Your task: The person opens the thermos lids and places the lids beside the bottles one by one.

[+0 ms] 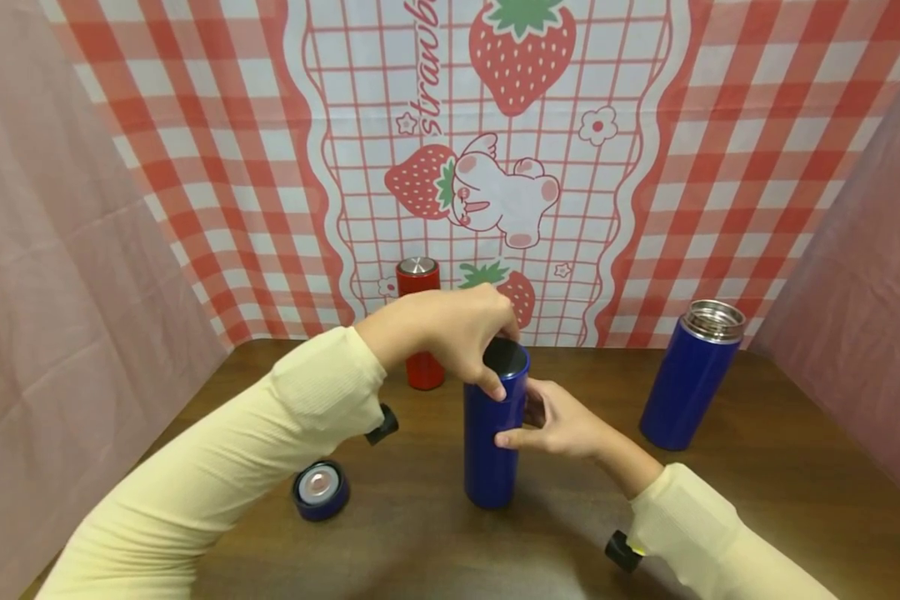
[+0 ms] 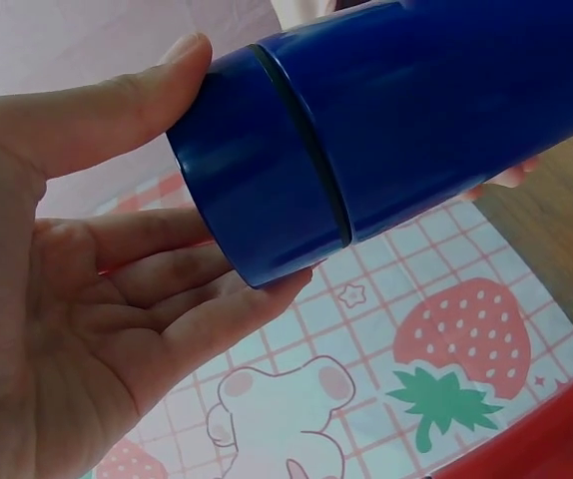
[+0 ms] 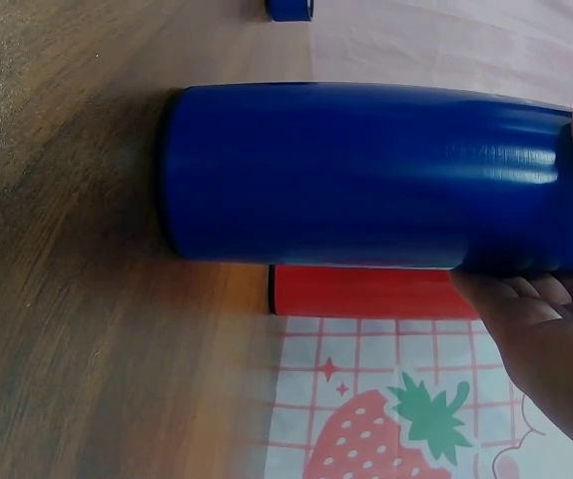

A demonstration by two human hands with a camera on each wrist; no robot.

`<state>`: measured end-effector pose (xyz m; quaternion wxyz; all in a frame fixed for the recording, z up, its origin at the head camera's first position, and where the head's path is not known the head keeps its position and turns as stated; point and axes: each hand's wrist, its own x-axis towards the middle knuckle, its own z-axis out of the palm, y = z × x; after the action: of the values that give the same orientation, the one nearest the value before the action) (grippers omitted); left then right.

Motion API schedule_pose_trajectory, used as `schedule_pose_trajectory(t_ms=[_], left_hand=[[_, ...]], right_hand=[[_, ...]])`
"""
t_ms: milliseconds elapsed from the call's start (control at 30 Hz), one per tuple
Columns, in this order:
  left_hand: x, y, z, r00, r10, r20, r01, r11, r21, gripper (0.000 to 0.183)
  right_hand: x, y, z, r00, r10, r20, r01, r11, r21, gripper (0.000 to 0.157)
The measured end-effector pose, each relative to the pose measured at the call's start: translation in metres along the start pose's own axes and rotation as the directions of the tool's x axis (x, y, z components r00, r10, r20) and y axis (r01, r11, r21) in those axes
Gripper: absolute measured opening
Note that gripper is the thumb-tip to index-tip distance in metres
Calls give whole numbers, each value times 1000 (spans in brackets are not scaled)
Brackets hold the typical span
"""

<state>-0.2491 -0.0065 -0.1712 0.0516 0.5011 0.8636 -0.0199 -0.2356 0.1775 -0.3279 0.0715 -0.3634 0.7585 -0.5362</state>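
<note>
A blue thermos flask stands upright on the table in front of me. My left hand reaches over its top, with thumb and fingers around the blue lid. The left wrist view shows a thin dark seam between lid and body. Lower down, my right hand grips the upper body of the flask from the right. A second blue flask is at the right, its bare steel mouth uncovered. A loose blue cap lies with its inner side up at the left, below the left forearm.
Behind the left hand stands a red flask with a silver top, partly hidden by the hand. The wooden table ends at a strawberry-print cloth at the back. Pink cloth hangs at both sides.
</note>
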Motion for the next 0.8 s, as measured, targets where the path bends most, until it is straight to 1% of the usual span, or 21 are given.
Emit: schedule_pose_trajectory(t_ms=[133,267,533,633,800], left_hand=[[-1,3,1,1000,-11,1,11,1000,3,34],[-2,5,2,1000,-20,-9,20,1000,3,29],[-3,11,4,998,-57,-33,58,998,26,30],[-3,14,5,995,-97,-38,99,995,34,32],[-3,19,5,983,-182,-37,183,983,27,37]], right_hand=[[0,-1,1,1000,17,-8,-17,1000,-11,55],[0,-3,2,999,39,-5,-39,999,-3,59],[-1,-5,3,999,32,-4,-32,999,-21,62],[-1,-5,4,999,41,-14,-42,998,-39,61],[-1,-6,4,998,51,-27,-53,996,-72,60]])
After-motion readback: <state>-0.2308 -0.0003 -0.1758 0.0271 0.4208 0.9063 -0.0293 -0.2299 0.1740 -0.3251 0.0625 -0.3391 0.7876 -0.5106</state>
